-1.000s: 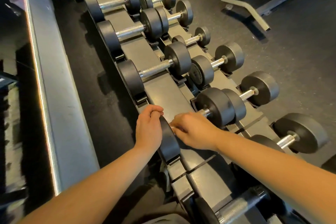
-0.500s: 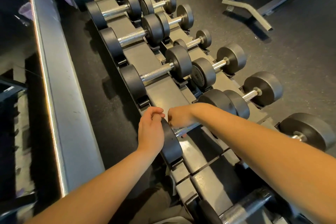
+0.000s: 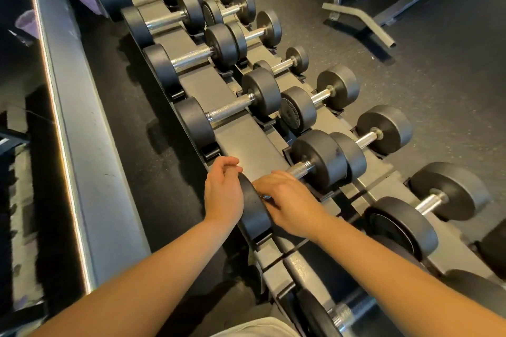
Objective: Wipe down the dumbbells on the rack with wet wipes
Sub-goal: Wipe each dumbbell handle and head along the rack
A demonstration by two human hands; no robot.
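Dumbbell [image 3: 256, 210] on the rack [image 3: 241, 145] top row, left hand [image 3: 223, 194] gripping its near head, right hand [image 3: 287, 205] wrapped over the handle, wipe hidden; best to steady the head and rub the full knurling.

Dimly lit overall, with bright glints on the knurled chrome dumbbell handles [image 3: 228, 109] and a thin glaring light strip [image 3: 60, 131] down the left side. Casts soft shadows leftward onto the black rubber floor [image 3: 123, 117]. Bends lines near the corners, smears the right hand [image 3: 290, 205] slightly.
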